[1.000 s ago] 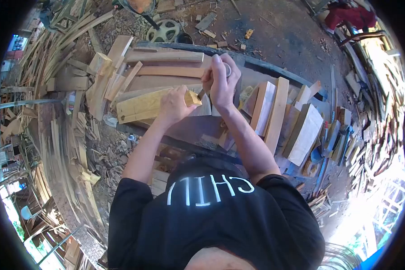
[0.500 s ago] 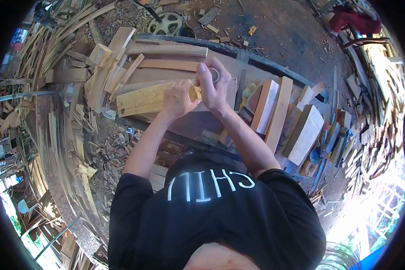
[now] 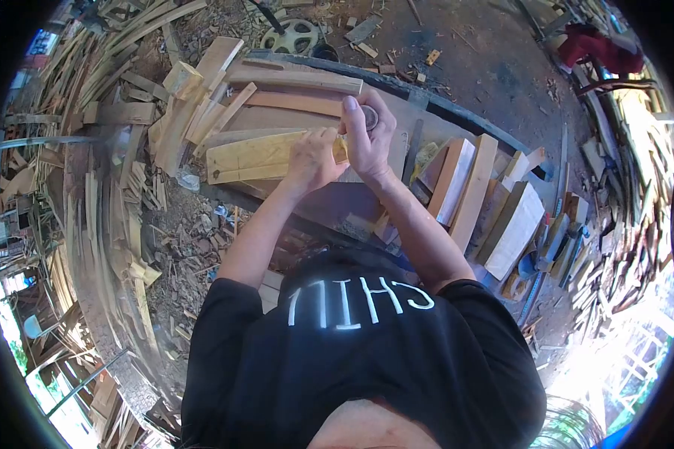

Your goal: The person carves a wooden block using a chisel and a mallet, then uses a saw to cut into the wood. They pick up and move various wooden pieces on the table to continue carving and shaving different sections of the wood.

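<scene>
Yellow, long wooden block (image 3: 254, 159) toward the near left corner of the dark-edged low bench (image 3: 464, 117). Left hand (image 3: 314, 159): fingers closed over its right end. Right hand (image 3: 368, 142): fingers wrapped round a round-ended tool handle (image 3: 370, 117); tip hidden. Block likely stiff, fairly heavy, not slippery; grip across its sides. Straight-edged, grain lightly marked. Pale squared beam (image 3: 296, 81) beyond, matte.

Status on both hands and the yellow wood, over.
Left hand gripping the yellow wood near one end. Right hand closed around a round-ended handle, lower end hidden. Boards lie just beyond the hands.
</scene>
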Motion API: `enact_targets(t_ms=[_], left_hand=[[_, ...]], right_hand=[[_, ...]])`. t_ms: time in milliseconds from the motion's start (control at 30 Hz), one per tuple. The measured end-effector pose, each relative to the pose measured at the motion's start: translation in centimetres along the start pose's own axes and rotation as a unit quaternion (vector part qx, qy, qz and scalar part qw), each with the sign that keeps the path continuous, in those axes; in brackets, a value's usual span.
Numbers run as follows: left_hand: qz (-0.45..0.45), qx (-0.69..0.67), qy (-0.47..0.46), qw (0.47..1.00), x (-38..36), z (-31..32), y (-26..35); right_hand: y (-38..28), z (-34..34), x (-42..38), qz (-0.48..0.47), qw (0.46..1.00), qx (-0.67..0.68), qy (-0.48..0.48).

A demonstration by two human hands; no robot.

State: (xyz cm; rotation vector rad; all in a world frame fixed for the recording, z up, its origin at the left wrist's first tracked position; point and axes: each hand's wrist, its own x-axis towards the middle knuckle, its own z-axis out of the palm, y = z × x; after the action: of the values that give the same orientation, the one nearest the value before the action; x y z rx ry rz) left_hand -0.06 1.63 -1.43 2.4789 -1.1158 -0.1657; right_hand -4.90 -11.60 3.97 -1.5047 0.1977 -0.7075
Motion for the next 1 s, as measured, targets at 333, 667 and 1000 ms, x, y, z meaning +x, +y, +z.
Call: enact_targets(t_ms=[333,667,1000], left_hand=[[0.033,-0.323,0.102,0.94,0.9,2.0,1.5],[-0.035,-0.305,0.093,0.947,1.6,0.8,2.9],[-0.063,-0.302,0.105,0.946,1.6,0.9,3.5]], right_hand=[[-3.7,0.3,-2.2,-0.043,0.972,-0.228,-0.021],[-0.5,-20.1,-16.5,0.294,0.692,-0.659,-0.002],[2.0,-22.4,-18.6,0.386,0.792,-0.453,0.135]])
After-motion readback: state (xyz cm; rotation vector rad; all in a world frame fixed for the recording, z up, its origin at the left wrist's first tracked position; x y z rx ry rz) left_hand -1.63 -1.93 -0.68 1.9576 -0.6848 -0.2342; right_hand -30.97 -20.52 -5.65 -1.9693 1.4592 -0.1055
